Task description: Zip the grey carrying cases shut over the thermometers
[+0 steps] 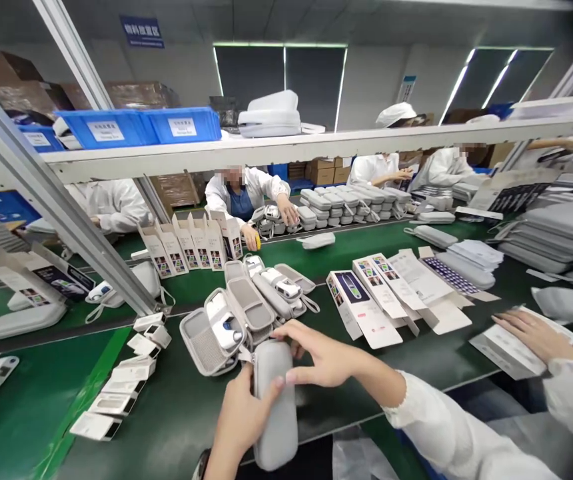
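A closed grey zip case (275,400) stands lengthwise over the near edge of the green belt. My left hand (239,420) grips its left side from below, thumb on top. My right hand (319,357) pinches its upper right corner, fingers curled. Just beyond lie several open grey cases (226,320) with white devices (224,327) inside.
Flat white cartons (366,307) lie to the right, small white boxes (121,380) to the left. A co-worker's hand (534,333) rests on a booklet at right. Across the belt other people in white coats handle cases. A slanted metal strut (66,207) and a shelf rail (286,147) cross the view.
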A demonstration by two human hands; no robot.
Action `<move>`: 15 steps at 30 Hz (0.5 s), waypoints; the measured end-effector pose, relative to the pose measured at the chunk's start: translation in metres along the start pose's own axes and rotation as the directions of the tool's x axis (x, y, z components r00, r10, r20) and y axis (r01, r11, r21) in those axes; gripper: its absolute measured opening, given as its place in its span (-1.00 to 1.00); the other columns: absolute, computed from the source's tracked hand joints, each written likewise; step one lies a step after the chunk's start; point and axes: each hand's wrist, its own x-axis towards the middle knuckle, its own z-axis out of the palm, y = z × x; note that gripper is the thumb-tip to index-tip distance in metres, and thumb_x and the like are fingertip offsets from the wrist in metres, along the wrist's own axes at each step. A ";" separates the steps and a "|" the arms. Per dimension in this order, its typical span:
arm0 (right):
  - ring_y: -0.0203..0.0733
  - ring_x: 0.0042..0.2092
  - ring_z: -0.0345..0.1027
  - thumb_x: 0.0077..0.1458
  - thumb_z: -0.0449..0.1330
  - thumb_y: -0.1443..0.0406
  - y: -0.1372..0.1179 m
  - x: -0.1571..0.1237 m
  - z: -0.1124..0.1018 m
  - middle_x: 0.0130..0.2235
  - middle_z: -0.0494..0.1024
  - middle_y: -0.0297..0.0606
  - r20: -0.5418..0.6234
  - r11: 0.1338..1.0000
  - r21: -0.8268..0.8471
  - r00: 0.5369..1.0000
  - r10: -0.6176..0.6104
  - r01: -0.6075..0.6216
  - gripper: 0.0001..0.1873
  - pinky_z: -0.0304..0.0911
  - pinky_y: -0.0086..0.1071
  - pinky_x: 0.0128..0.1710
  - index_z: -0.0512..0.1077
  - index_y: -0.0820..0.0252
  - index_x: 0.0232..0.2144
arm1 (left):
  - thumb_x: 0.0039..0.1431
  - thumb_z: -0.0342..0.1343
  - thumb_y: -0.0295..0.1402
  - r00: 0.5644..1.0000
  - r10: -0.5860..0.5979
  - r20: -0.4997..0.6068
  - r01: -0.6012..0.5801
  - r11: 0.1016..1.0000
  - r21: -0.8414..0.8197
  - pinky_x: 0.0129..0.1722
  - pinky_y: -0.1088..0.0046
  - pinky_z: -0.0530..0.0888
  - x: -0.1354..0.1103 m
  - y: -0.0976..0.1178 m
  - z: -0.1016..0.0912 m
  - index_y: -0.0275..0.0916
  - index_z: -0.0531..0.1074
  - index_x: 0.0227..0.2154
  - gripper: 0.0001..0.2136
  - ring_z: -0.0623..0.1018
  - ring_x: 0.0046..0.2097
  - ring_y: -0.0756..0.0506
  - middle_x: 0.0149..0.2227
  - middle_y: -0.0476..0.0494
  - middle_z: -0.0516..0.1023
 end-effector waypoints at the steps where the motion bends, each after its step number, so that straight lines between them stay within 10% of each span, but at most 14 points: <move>1: -0.16 -0.11 0.33 0.08 0.35 0.11 0.009 -0.001 0.002 0.12 0.32 -0.06 -0.003 0.999 0.042 0.999 0.033 -0.033 -0.23 0.36 -0.31 -0.16 0.23 0.11 0.28 | 0.00 0.32 -0.01 1.000 0.000 -0.008 0.000 0.997 -0.076 -0.30 0.25 0.45 0.004 -0.003 0.004 -0.23 0.57 -0.20 -0.58 0.61 -0.27 -0.34 -0.28 -0.28 0.67; 8: -0.05 -0.03 0.47 0.15 0.32 0.14 0.038 0.011 -0.020 0.01 0.52 -0.07 -0.191 0.928 0.364 0.968 0.163 -0.085 -0.26 0.40 -0.19 -0.05 0.14 0.19 0.27 | 0.07 0.24 0.10 0.998 -0.064 -0.027 0.034 0.793 -0.609 -0.15 0.19 0.56 0.008 -0.012 0.039 -0.24 0.49 -0.04 -0.45 0.63 -0.11 -0.32 -0.04 -0.38 0.63; 10: -0.05 -0.09 0.50 0.19 0.27 0.14 0.046 0.031 -0.066 -0.04 0.56 -0.05 -0.434 0.940 0.298 0.854 0.287 -0.165 -0.33 0.43 -0.23 -0.14 0.14 0.24 0.23 | 0.09 0.23 0.11 0.995 -0.098 -0.025 0.057 0.745 -0.665 -0.16 0.24 0.55 0.006 -0.012 0.040 -0.23 0.48 -0.05 -0.46 0.63 -0.09 -0.29 -0.02 -0.39 0.61; 12: -0.08 -0.06 0.50 0.29 0.14 0.16 0.057 0.056 -0.118 -0.02 0.56 -0.02 -0.685 0.902 0.128 0.621 0.382 -0.413 -0.46 0.41 -0.29 -0.11 0.19 0.28 0.21 | 0.07 0.26 0.10 0.991 -0.135 -0.014 0.095 0.762 -0.641 -0.18 0.28 0.53 0.002 -0.013 0.039 -0.24 0.51 -0.15 -0.50 0.64 -0.14 -0.26 -0.09 -0.37 0.63; 15: 0.06 0.07 0.41 0.26 0.16 0.23 0.078 0.090 -0.176 0.07 0.49 0.18 -0.767 0.807 0.067 0.487 0.418 -0.587 -0.45 0.30 -0.19 0.03 0.24 0.43 0.20 | -0.02 0.30 0.14 0.988 -0.154 0.004 0.123 0.777 -0.617 -0.23 0.31 0.52 -0.009 -0.017 0.040 -0.25 0.53 -0.27 -0.49 0.64 -0.23 -0.22 -0.22 -0.33 0.65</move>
